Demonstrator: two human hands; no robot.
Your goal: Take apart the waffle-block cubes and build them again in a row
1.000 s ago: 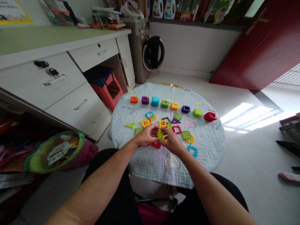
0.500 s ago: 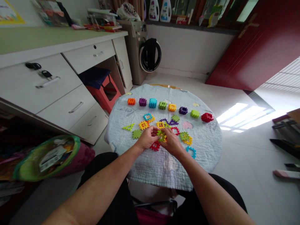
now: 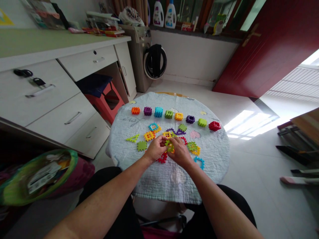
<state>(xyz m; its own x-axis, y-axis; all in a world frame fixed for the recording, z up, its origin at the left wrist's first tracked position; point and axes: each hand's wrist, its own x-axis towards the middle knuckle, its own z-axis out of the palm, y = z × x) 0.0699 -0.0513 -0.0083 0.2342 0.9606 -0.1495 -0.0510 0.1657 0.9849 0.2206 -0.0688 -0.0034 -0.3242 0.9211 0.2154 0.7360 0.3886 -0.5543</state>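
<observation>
Eight toothed plastic blocks (image 3: 159, 112) are standing in a row across the far part of the cloth-covered table (image 3: 166, 184), running from orange at left to red at right, and I am judging these as already built. Nearer in, flat panels are lying scattered, so I am reckoning that plenty is left unjoined: a lime triangle frame (image 3: 133, 138), a solid green square (image 3: 142, 145), a yellow window panel (image 3: 149, 135), a blue frame (image 3: 199, 163) and several more. Among them, over the middle of the table, I am finding the lime-green piece (image 3: 170, 146) clamped between two hands: the left hand (image 3: 156, 150) is pinching one side, the right hand (image 3: 181, 153) is gripping the other. Their grip is covering much of it, so I am unable to tell whether it is one panel or several joined. A red window panel (image 3: 162, 157) is showing only partly below them, and the right hand is hiding some of another red panel (image 3: 183, 140). Beyond, dark purple pieces (image 3: 179, 132) are overlapping too closely for me to count.
</observation>
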